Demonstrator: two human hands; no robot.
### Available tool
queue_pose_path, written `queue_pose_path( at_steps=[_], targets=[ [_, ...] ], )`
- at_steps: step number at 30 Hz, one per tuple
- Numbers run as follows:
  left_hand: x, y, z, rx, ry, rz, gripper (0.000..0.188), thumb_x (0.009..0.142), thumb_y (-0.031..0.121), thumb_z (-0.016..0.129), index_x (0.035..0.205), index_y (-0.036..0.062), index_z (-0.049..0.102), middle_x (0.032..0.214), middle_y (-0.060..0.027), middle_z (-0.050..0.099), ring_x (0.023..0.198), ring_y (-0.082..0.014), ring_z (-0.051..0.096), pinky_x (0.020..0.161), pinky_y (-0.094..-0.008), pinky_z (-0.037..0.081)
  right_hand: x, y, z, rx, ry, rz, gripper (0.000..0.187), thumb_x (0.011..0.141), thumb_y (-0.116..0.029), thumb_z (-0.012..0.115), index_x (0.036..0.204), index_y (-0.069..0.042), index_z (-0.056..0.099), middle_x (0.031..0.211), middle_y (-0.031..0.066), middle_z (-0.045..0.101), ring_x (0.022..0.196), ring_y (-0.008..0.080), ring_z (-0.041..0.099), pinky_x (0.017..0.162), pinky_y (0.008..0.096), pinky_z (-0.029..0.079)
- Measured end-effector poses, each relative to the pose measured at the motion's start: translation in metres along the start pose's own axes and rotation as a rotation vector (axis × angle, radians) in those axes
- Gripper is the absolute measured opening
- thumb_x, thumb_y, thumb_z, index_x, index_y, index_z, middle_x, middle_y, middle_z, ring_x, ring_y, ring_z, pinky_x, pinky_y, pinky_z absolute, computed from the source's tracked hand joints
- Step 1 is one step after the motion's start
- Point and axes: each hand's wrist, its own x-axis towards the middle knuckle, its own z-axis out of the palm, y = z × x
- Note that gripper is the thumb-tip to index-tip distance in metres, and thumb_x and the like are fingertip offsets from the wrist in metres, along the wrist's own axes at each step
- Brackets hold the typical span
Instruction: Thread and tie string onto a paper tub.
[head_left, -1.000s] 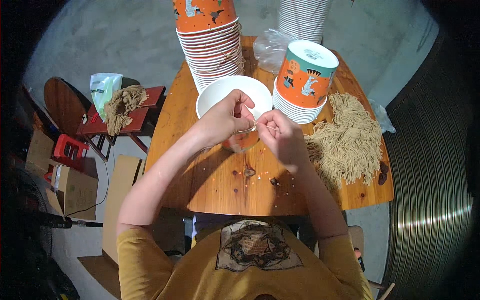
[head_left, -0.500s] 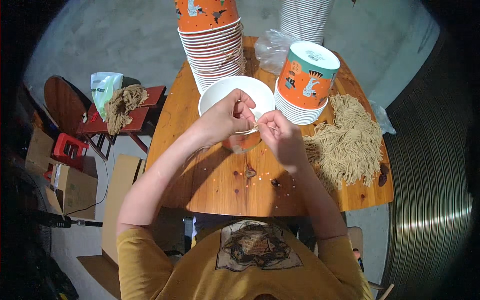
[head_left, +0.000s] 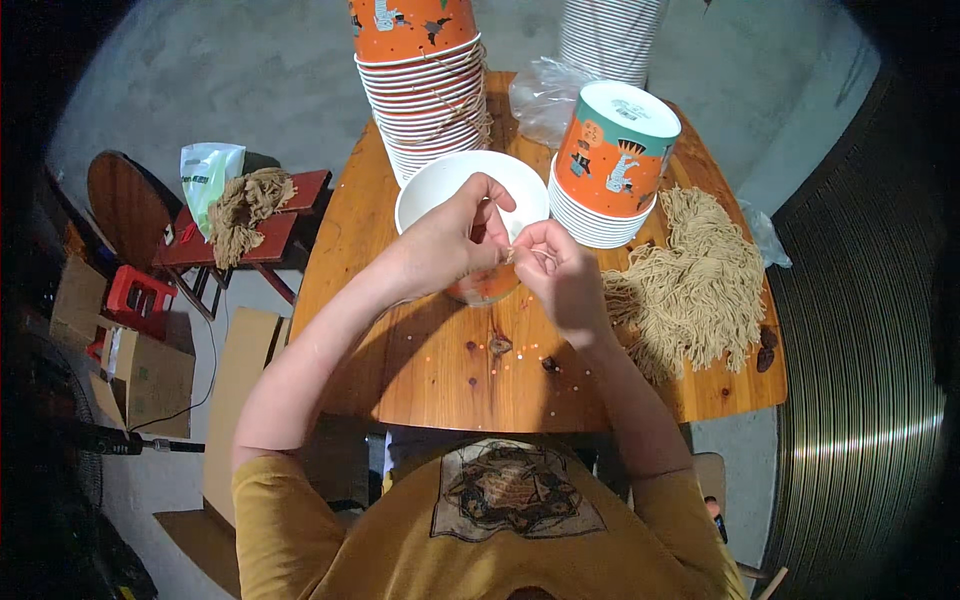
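Head view: I look down on a wooden table (head_left: 420, 380) with both hands working at its middle.
Side stool: a red stool (head_left: 285, 225) left of the table carries a green-and-white bag (head_left: 205, 175) and a small bundle of tan string (head_left: 245, 205).
Change: against the picture a second ago I see almost no shift; both hands sit at the same spot over the bowl, so I judge the fine work on the string is not finished.
Left hand (head_left: 450, 240): fingers pinched shut on a thin string end, just over the rim of the bowl.
Paper bowl (head_left: 430, 190): white inside, orange outside, open side up, nothing visible in it.
Right hand (head_left: 565, 275): fingertips closed, meeting the left hand's; I cannot tell exactly what they pinch.
Cup stack, centre (head_left: 425, 80): orange bowls nested, strings hanging at the side.
Cup stack, right (head_left: 610, 170): nested, base up.
String heap (head_left: 690, 285): loose tan lengths on the table's right side.
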Motion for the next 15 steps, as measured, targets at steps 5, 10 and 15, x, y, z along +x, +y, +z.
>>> queue_pose_path(
  at_steps=[5, 10, 15],
  targets=[
    [0.0, 0.0, -0.003, 0.023, -0.032, 0.036, 0.035, 0.081, -0.005, 0.06, 0.11, 0.0009, 0.042, 0.081, -0.0023, 0.053, 0.075, -0.0085, 0.05, 0.068, -0.0224, 0.043, 0.001, 0.012, 0.003, 0.122, 0.041, 0.009, 0.007, 0.084, -0.006, 0.061, 0.087, -0.002, 0.057, 0.058, 0.0006, 0.052, 0.053, 0.0059, 0.049, 0.047, 0.0246, 0.039],
    [0.002, -0.006, -0.007, -0.139, -0.026, -0.063, 0.033, 0.082, -0.005, 0.059, 0.109, 0.0, 0.043, 0.083, -0.0029, 0.055, 0.077, -0.0087, 0.051, 0.069, -0.0216, 0.044, -0.003, 0.003, 0.0, -0.164, 0.059, -0.098, 0.01, 0.084, -0.01, 0.063, 0.092, -0.006, 0.058, 0.061, 0.0049, 0.056, 0.053, 0.0137, 0.056, 0.049, 0.0278, 0.043],
    [0.008, -0.006, -0.009, -0.103, -0.072, -0.058, 0.034, 0.084, -0.001, 0.061, 0.113, 0.0017, 0.043, 0.084, -0.0029, 0.057, 0.08, -0.0092, 0.055, 0.07, -0.0225, 0.046, -0.002, 0.01, -0.001, -0.443, 0.17, -0.36, 0.019, 0.079, -0.013, 0.068, 0.095, -0.013, 0.058, 0.072, 0.0043, 0.061, 0.062, 0.0212, 0.062, 0.052, 0.033, 0.048]
  ],
)
